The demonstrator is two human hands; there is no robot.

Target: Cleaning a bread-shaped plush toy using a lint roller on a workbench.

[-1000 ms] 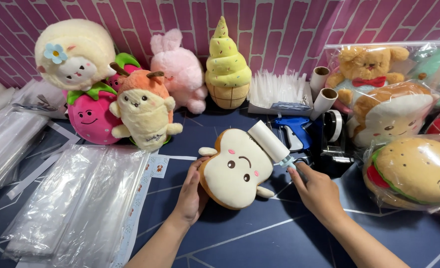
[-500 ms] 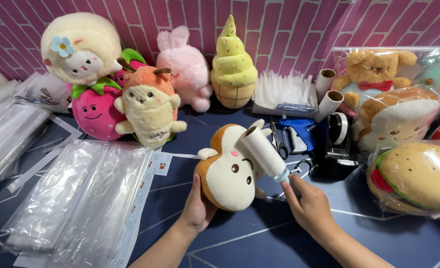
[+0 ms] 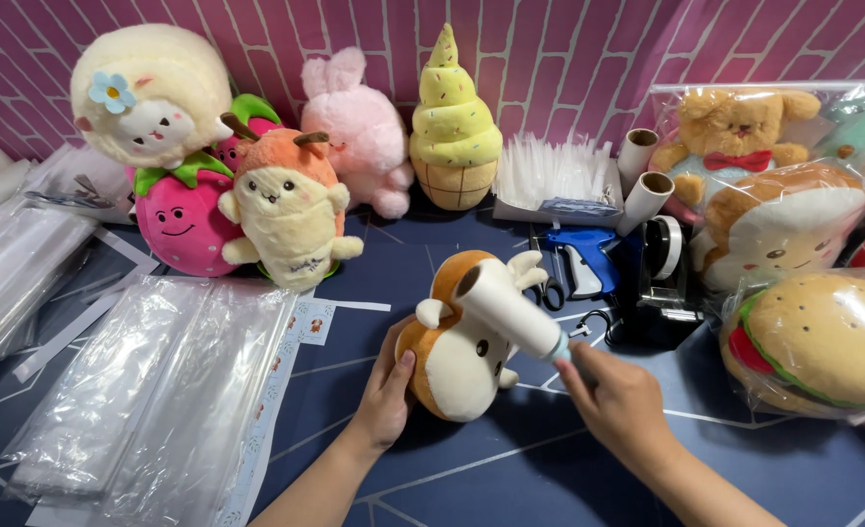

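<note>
The toast plush [image 3: 457, 356] has tipped upright at frame centre since the earlier frame. The left hand [image 3: 386, 390] cups its side; the right hand [image 3: 620, 400] grips the lint roller [image 3: 504, 307] on its top. Short, light strokes suit, well clear of the plastic bags [image 3: 149, 400] at lower left.

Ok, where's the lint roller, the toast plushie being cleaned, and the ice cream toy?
lint roller [image 3: 504, 306], head view, on its white roll.
toast plushie [image 3: 457, 376], head view, on its cream face.
ice cream toy [image 3: 452, 122], head view, on its yellow swirl.
</note>
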